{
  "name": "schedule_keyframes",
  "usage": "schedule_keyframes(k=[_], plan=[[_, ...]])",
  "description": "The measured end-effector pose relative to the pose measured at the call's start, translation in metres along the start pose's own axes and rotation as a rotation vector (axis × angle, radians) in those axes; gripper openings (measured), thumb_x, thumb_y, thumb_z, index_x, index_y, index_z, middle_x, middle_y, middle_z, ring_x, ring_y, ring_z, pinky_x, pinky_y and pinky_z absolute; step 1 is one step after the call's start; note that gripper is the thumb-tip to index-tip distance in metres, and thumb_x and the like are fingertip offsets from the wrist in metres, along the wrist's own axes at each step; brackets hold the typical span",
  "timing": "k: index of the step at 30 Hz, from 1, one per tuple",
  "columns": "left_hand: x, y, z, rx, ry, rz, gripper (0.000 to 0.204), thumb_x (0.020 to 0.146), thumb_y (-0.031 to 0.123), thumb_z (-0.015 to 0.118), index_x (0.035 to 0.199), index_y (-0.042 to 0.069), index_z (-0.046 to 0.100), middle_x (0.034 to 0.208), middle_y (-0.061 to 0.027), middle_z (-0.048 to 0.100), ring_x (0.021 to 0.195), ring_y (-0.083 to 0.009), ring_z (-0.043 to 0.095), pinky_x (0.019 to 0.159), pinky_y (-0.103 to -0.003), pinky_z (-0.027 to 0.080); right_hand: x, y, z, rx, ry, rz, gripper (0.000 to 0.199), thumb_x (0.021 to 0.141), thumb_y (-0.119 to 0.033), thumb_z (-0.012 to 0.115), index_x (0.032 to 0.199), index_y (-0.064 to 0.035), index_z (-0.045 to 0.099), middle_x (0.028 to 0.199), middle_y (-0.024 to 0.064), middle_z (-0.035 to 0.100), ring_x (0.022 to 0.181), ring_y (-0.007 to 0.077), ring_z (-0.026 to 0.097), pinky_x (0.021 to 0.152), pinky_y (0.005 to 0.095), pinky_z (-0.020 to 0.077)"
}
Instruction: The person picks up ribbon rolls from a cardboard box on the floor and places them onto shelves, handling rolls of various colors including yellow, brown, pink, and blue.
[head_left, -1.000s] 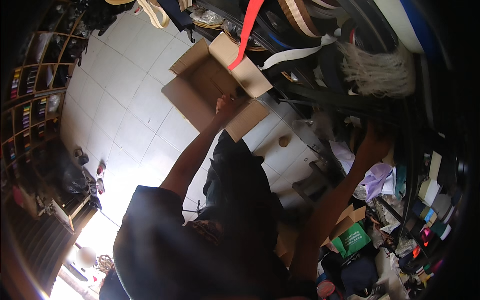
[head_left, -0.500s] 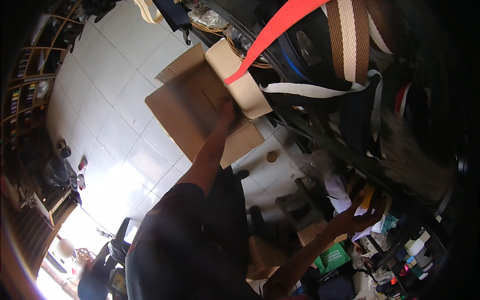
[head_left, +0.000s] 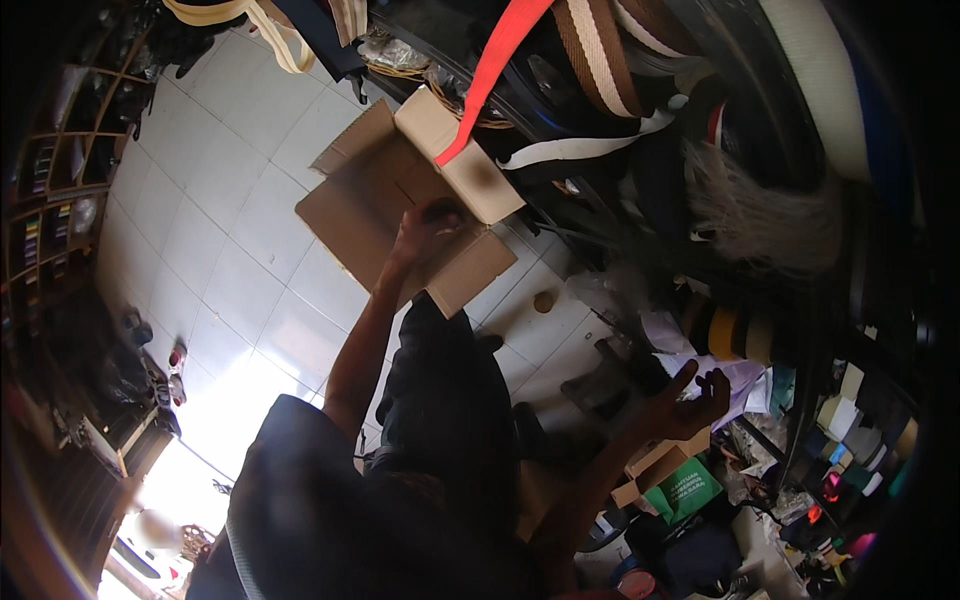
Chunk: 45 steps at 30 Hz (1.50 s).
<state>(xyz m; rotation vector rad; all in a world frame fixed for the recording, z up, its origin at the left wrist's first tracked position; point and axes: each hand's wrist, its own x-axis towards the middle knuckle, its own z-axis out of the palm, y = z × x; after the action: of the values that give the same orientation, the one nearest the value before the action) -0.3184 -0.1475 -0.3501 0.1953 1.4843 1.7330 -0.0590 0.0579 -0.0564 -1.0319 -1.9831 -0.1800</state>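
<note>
My left hand (head_left: 422, 235) is inside an open cardboard box (head_left: 350, 225) that has its flaps spread. Its fingers curl around a small dark object (head_left: 440, 209), whose kind I cannot make out. To the lower right, my right hand (head_left: 692, 405) is raised with bent fingers apart and nothing in it. It is nearest to yellow rolls (head_left: 725, 332) and crumpled pale lilac sheeting (head_left: 740, 385). A red strap (head_left: 490, 75) hangs with its end over the box's right flap.
A dark rack on the right carries brown-and-cream webbing (head_left: 598, 60), a white strap (head_left: 590, 150) and frayed pale fibres (head_left: 760, 215). Below my right hand are a green bag (head_left: 683, 492) and a small carton (head_left: 655, 465). A dark stool (head_left: 600, 385) stands on the tiled floor (head_left: 240, 200).
My left hand has shifted left within the box, and a dark object now shows in its grasp. My right hand stays raised with fingers apart. The view has shifted.
</note>
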Motion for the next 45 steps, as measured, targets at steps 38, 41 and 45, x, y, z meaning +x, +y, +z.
schedule_keyframes(k=[38, 41, 45], plan=[[-0.132, 0.187, 0.311, 0.227, -0.51, 0.211, 0.038, 0.093, 0.023, 0.065, 0.121, 0.0, 0.056, 0.103, -0.0107, 0.067, 0.089, -0.0178, 0.066, 0.072, -0.029, 0.054, 0.096, 0.037, 0.027, 0.463, -0.107, 0.193, 0.046, 0.079, -0.025, 0.074, 0.111, 0.0037, 0.059, 0.11, 0.0251, 0.06, 0.097, 0.0431, 0.056, 0.088, 0.0459, 0.0453], [-0.128, 0.187, 0.317, 0.316, -0.506, 0.331, 0.034, 0.093, 0.019, 0.064, 0.12, 0.0, 0.056, 0.102, -0.0107, 0.068, 0.086, -0.0181, 0.067, 0.07, -0.029, 0.054, 0.101, 0.049, 0.039, 0.432, -0.224, 0.133, 0.046, 0.078, -0.018, 0.072, 0.115, 0.0048, 0.057, 0.108, 0.0294, 0.057, 0.101, 0.0475, 0.054, 0.09, 0.0492, 0.0446], [-0.118, 0.197, 0.329, 0.511, -0.406, 0.525, 0.032, 0.094, 0.016, 0.062, 0.121, 0.0, 0.055, 0.106, -0.0124, 0.067, 0.087, -0.0182, 0.065, 0.072, -0.03, 0.053, 0.102, 0.058, 0.043, 0.481, -0.32, 0.172, 0.036, 0.081, -0.018, 0.068, 0.107, 0.0051, 0.06, 0.101, 0.0308, 0.06, 0.096, 0.0483, 0.056, 0.087, 0.0496, 0.0457]])
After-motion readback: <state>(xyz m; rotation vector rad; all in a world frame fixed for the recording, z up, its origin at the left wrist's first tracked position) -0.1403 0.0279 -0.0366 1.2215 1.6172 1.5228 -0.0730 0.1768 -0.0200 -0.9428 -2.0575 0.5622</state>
